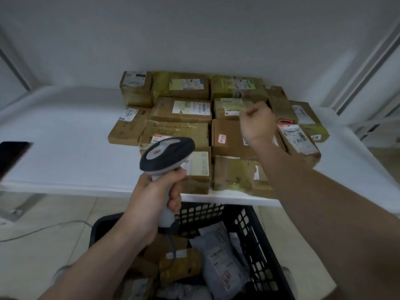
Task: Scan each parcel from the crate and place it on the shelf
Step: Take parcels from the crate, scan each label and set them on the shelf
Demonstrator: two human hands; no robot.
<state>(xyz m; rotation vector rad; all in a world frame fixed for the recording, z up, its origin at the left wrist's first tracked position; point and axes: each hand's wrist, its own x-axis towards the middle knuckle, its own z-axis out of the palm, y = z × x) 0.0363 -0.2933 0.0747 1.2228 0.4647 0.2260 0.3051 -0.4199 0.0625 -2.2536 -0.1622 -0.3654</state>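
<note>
Parcels (218, 260) — grey mailers and brown boxes — lie in the black crate (253, 234) nearest the camera. Above it the left hand (151, 204) has its fingers (175, 202) wrapped round the scanner (166, 152) handle. Beyond, the white shelf (65, 148) carries rows of cardboard boxes (181, 109), over which the right hand (257, 124) hovers — fingers curled on nothing.

Only legible text: "218" on a white sticker (315, 137), far-right carton (311, 129) on the shelf (65, 137). Other shipping labels (191, 108) too blurred to read.
</note>
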